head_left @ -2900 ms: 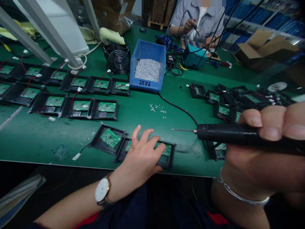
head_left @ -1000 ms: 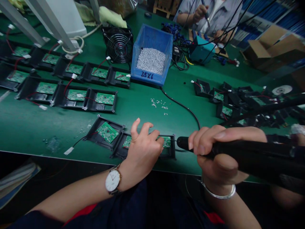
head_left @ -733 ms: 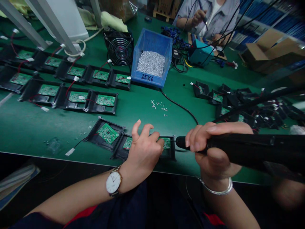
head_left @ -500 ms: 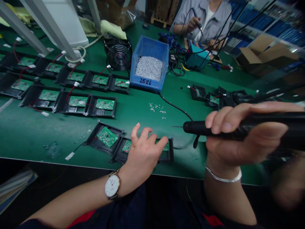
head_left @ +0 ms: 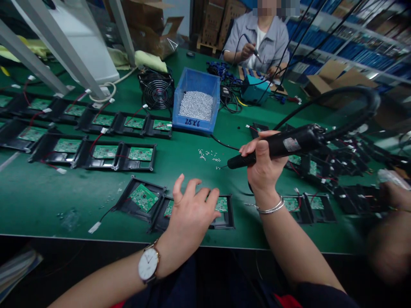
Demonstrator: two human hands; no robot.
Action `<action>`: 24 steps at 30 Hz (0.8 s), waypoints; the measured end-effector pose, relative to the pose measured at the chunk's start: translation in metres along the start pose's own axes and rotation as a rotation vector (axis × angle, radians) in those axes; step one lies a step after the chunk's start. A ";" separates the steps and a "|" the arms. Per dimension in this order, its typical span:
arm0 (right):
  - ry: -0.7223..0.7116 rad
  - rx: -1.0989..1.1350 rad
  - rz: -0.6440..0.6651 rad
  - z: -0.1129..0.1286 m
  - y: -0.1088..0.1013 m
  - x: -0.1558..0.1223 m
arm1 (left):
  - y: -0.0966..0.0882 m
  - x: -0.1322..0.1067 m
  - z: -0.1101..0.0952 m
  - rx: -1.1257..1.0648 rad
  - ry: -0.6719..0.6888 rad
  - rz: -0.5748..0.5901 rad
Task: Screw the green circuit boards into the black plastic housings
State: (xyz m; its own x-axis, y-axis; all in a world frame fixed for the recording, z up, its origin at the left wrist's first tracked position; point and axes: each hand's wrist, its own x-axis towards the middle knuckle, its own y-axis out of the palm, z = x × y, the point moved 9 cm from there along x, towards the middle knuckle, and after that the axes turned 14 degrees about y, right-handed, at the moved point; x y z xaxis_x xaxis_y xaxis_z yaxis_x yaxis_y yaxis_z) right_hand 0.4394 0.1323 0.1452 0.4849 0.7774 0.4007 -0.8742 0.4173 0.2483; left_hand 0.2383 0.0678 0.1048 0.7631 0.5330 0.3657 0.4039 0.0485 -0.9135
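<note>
My right hand [head_left: 266,171] is wrapped round a black electric screwdriver [head_left: 285,144]. Its thin bit points left, close to some small loose screws [head_left: 215,160] on the green mat; whether it touches one I cannot tell. My left hand [head_left: 192,209], fingers apart and bent, lies over a black plastic case [head_left: 228,220], hiding much of it. A green circuit board [head_left: 221,204] shows inside that case past my fingers. To its left, another black case [head_left: 128,205] holds a circuit board [head_left: 143,197] lying askew, with a white connector [head_left: 94,227] on its wire.
A blue bin [head_left: 196,124] of screws stands behind, beside a fan [head_left: 159,92]. Rows of cases with boards [head_left: 105,152] line the left; more cases [head_left: 316,203] lie right. A co-worker [head_left: 257,42] sits opposite, and another person's blurred hand [head_left: 396,199] is at far right.
My right hand has moved left and away from me with the screwdriver, bringing its bit to the loose screws. My left hand stays over the case. The view has tilted up slightly.
</note>
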 end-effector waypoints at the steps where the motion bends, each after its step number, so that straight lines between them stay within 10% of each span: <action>1: 0.002 -0.003 0.005 0.002 0.001 -0.001 | -0.003 0.000 0.002 -0.012 -0.012 -0.005; 14: -0.016 0.121 -0.008 0.096 0.019 -0.032 | -0.031 0.001 0.045 -0.179 -0.235 -0.198; 24: 0.038 0.110 -0.071 0.112 0.026 -0.041 | -0.036 -0.002 0.045 -0.232 -0.225 -0.262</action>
State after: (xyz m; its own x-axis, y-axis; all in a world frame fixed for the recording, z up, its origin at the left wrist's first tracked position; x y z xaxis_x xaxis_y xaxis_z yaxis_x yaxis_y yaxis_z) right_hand 0.3998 0.0581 0.2342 0.5426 0.7656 0.3458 -0.8284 0.4195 0.3711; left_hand 0.1995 0.1029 0.1292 0.5004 0.7002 0.5092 0.6926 0.0291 -0.7207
